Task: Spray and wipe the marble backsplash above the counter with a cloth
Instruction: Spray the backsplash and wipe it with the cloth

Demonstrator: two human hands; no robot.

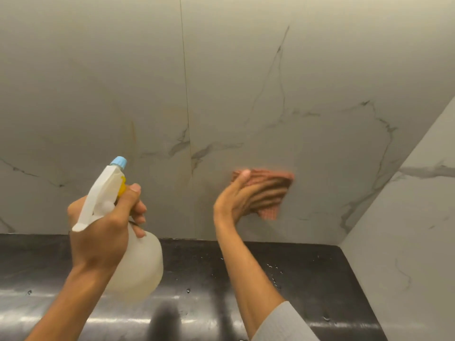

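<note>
The marble backsplash (246, 82) is pale grey with dark veins and a vertical seam left of centre. My right hand (248, 195) presses a pink-orange cloth (270, 212) flat against it, low on the wall just above the counter; the fingers and cloth are blurred by motion. My left hand (103, 232) grips a translucent white spray bottle (140, 267) around its neck, nozzle with a light blue tip pointing up toward the wall, a finger on the yellow trigger. The bottle hangs over the counter, left of the cloth.
A glossy black counter (283, 279) runs below the backsplash with scattered water drops on it. A marble side wall (406, 242) closes the corner on the right. A faint yellowish streak (133, 136) marks the wall above the bottle.
</note>
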